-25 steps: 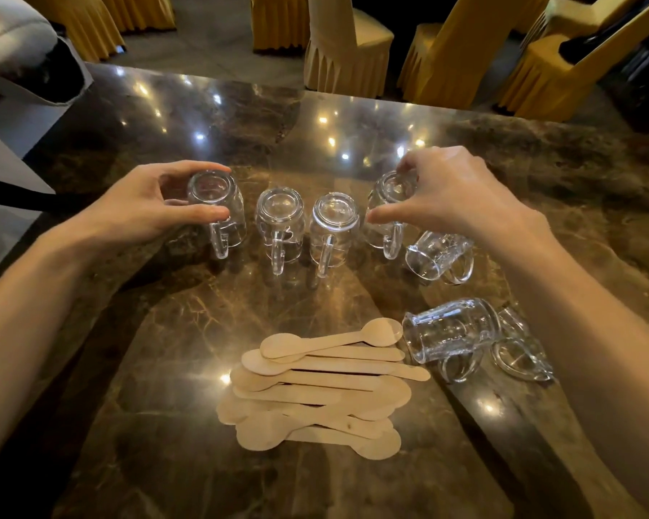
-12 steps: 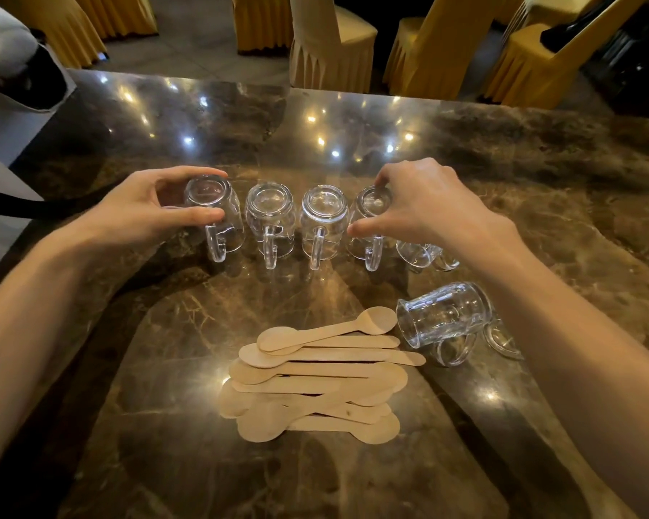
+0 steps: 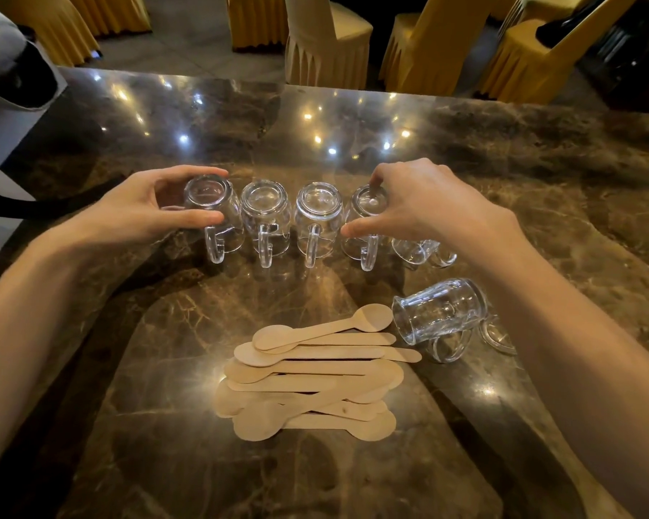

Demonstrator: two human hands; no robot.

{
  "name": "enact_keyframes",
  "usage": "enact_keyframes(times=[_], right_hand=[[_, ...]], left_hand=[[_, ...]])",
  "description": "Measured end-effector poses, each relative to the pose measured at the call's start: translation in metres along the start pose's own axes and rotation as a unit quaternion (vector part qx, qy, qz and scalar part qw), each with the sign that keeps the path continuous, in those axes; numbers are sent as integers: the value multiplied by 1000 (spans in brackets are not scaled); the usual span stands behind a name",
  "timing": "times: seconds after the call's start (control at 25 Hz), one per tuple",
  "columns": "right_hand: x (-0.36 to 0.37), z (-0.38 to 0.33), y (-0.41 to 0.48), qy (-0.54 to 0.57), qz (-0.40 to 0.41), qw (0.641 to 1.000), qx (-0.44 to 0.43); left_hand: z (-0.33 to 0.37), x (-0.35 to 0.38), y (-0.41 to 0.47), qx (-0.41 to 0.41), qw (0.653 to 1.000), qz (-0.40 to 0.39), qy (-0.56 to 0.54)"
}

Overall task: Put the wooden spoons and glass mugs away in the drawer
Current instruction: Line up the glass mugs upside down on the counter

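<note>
Left hand (image 3: 154, 209) grips the left end mug (image 3: 214, 215), right hand (image 3: 420, 204) the right end mug (image 3: 364, 222), likely squeezing the inverted row together to lift; spoons (image 3: 311, 372) lie near.

Glossy marble table (image 3: 353, 118), matt wooden spoons (image 3: 315, 368)

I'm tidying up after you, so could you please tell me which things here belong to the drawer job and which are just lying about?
For the job:
- four upturned glass mugs in a row, the end ones held by the left hand and right hand
- mugs on their sides
- wooden spoons

Just about:
- covered chairs
- grey bag

No drawer is in view.
</note>
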State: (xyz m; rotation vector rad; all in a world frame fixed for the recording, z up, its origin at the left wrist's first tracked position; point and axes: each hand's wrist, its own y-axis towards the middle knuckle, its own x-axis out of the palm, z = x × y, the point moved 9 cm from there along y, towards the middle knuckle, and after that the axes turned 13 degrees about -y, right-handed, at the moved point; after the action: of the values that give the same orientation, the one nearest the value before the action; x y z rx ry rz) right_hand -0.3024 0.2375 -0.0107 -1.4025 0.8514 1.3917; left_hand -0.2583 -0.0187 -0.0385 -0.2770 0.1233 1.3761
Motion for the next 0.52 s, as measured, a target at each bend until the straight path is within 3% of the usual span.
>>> enact_keyframes(times=[0.16, 0.36, 0.52], right_hand=[[-15, 27, -13, 98, -11, 995, 4], [-6, 93, -41, 169, -12, 985, 44], [44, 127, -49, 167, -102, 976, 97]], left_hand=[[6, -6, -4, 6, 1000, 17, -6], [55, 1, -15, 126, 987, 98, 8], [103, 73, -3, 153, 984, 9, 92]])
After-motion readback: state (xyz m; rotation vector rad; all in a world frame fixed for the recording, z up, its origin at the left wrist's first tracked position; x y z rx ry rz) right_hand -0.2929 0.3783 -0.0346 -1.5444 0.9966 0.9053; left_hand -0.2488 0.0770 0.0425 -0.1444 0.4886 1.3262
